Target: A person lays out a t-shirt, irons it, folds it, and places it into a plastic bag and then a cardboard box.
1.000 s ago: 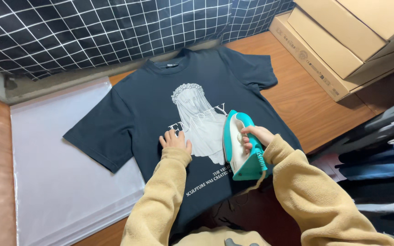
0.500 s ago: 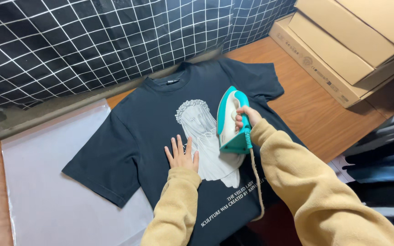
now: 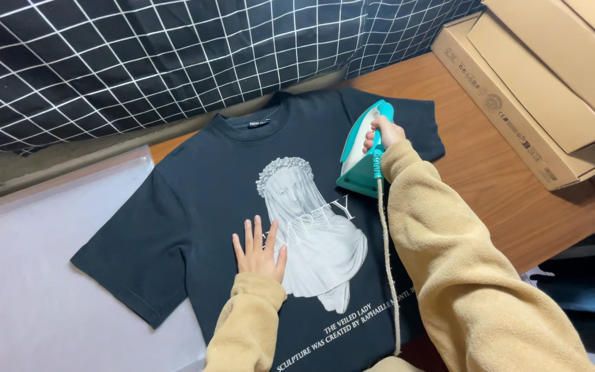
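Note:
A dark T-shirt (image 3: 201, 200) with a white veiled-bust print lies flat, front up, across a wooden table and a clear plastic sheet. My left hand (image 3: 259, 249) rests palm down on the shirt, fingers spread, at the left edge of the print. My right hand (image 3: 379, 133) grips the handle of a teal and white iron (image 3: 361, 153), which sits on the shirt's upper right chest, near the sleeve. The iron's cord (image 3: 388, 269) runs down along my tan sleeve.
A clear plastic sheet (image 3: 43, 289) covers the table's left part under the shirt. Black fabric with a white grid (image 3: 139, 62) hangs along the far edge. Flat cardboard boxes (image 3: 545, 89) are stacked at the right. Bare wood (image 3: 504, 200) shows beside them.
The iron has travelled up the shirt from the lower print to the upper right chest. My left hand moved from the hem area up, flattening beside the print.

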